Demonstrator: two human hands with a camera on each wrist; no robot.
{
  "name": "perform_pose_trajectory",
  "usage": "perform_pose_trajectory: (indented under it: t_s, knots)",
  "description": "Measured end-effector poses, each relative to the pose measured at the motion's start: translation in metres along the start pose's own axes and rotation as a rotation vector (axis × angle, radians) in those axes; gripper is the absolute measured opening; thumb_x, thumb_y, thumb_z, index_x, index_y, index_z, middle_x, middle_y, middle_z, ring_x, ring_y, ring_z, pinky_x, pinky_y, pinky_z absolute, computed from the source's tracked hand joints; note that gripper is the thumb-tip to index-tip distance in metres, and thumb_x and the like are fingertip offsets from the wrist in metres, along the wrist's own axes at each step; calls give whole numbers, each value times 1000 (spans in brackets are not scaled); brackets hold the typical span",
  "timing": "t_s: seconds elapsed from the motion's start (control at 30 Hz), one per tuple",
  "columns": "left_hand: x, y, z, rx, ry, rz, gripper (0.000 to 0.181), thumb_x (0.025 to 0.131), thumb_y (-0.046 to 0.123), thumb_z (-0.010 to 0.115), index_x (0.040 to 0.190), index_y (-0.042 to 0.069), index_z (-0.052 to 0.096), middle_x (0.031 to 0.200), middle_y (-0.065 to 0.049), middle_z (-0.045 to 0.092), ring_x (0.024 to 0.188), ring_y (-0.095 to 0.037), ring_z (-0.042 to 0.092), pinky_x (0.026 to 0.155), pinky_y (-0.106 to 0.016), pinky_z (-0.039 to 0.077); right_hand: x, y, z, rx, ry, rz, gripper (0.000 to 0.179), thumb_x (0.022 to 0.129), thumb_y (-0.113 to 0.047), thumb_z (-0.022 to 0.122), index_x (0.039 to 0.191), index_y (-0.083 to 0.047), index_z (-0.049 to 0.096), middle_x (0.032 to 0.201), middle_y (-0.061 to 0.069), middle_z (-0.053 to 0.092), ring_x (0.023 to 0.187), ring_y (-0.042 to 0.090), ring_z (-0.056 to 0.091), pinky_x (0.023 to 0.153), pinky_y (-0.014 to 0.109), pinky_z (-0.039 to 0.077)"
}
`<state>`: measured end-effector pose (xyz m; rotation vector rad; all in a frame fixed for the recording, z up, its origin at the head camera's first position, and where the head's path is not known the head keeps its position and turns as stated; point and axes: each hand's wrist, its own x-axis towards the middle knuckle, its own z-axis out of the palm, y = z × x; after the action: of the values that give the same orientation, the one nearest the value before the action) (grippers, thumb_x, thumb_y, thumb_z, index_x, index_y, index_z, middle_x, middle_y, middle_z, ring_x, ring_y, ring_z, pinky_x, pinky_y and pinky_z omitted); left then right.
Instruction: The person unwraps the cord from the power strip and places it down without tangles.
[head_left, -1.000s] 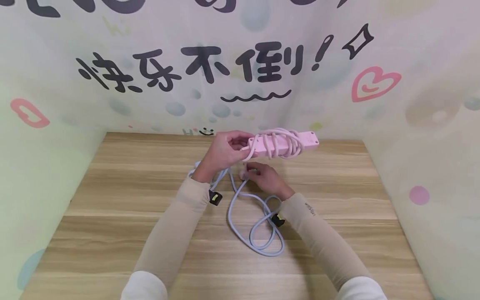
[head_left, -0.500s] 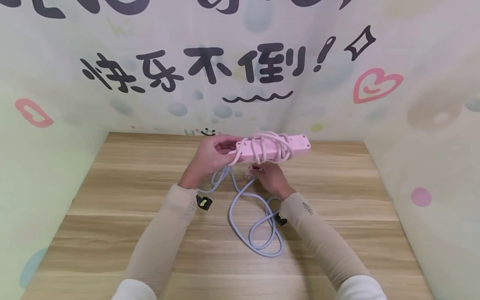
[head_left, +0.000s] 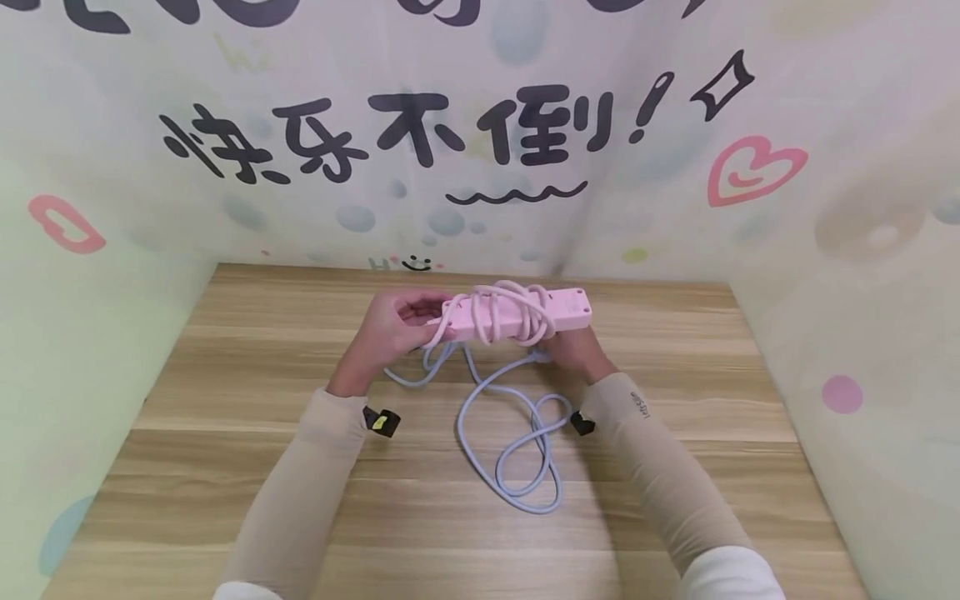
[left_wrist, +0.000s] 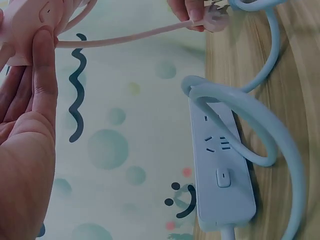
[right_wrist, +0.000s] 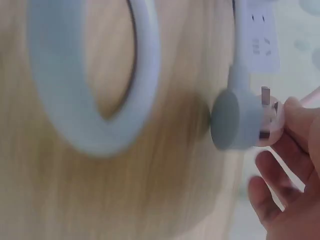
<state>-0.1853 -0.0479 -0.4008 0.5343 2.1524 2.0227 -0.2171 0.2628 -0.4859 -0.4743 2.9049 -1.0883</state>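
My left hand [head_left: 386, 329] holds one end of a pink power strip [head_left: 572, 310] above the table, its thumb on the near side. Loops of pink cord [head_left: 483, 321] are wound around the strip's middle. Behind the strip's far end, my right hand [head_left: 581, 350] is partly hidden. In the right wrist view it pinches a pink plug [right_wrist: 275, 131], whose metal prongs face a light blue plug [right_wrist: 247, 120] close by. From the pink plug, the cord stretches back toward the strip in the left wrist view. A light blue power strip [left_wrist: 227, 200] also appears there, at the table's back.
Light blue cord [head_left: 468, 442] lies in loose loops on the wooden table [head_left: 420, 533]. A printed wall [head_left: 300, 225] stands along the back edge, with more wall on either side. Black wrist cameras [head_left: 386, 422] sit below each sleeve cuff.
My left hand and the pink power strip have moved left and lower. My right hand has shifted right with the pink plug and is now partly behind the strip.
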Motion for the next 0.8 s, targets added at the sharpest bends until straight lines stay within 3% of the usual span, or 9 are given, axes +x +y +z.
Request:
perform_pose_trajectory:
  t_s: [0.17, 0.27, 0.33, 0.43, 0.63, 0.8]
  knots:
    - [-8, 1, -4, 11, -6, 4, 38, 84, -12, 66, 122, -14, 64, 119, -33, 68, 94, -8, 71, 84, -19, 61, -4, 14, -13, -2, -14, 84, 30, 101, -11, 51, 123, 3, 67, 117, 27, 71, 110, 41, 67, 102, 55, 53]
    - [-11, 1, -5, 8, -27, 7, 38, 85, -13, 66, 123, -16, 63, 119, -35, 67, 94, -8, 71, 85, -20, 61, -4, 17, -17, 6, 0, 77, 29, 98, -9, 55, 120, 4, 68, 113, 28, 72, 105, 43, 69, 97, 55, 56]
    - [-12, -1, -5, 6, -40, -3, 38, 84, -13, 66, 122, -16, 63, 119, -36, 66, 93, -8, 71, 84, -20, 61, -3, 15, -20, 53, 3, 67, 32, 94, -6, 59, 122, 7, 66, 115, 29, 71, 108, 44, 67, 99, 56, 54]
    - [-15, -5, -5, 1, -53, -22, 38, 84, -14, 65, 122, -17, 63, 119, -37, 66, 92, -8, 71, 82, -20, 62, 1, 9, -26, 130, 21, 86, 32, 99, -10, 59, 126, 7, 64, 118, 28, 70, 109, 40, 65, 99, 50, 53]
    - [-20, -13, -3, 2, -72, -49, 39, 83, -12, 68, 122, -16, 63, 117, -35, 67, 91, -10, 71, 81, -22, 63, 5, -5, -51, 315, 26, 245, 37, 108, -32, 50, 124, 0, 62, 111, 21, 68, 91, 20, 63, 76, 28, 54]
    - [-22, -18, -4, 31, -54, -71, 37, 85, -13, 64, 122, -16, 64, 118, -35, 67, 93, -8, 71, 82, -19, 62, 3, -22, -82, 476, 0, 324, 37, 106, -38, 52, 122, -6, 61, 106, 9, 69, 84, 14, 61, 66, 23, 51]
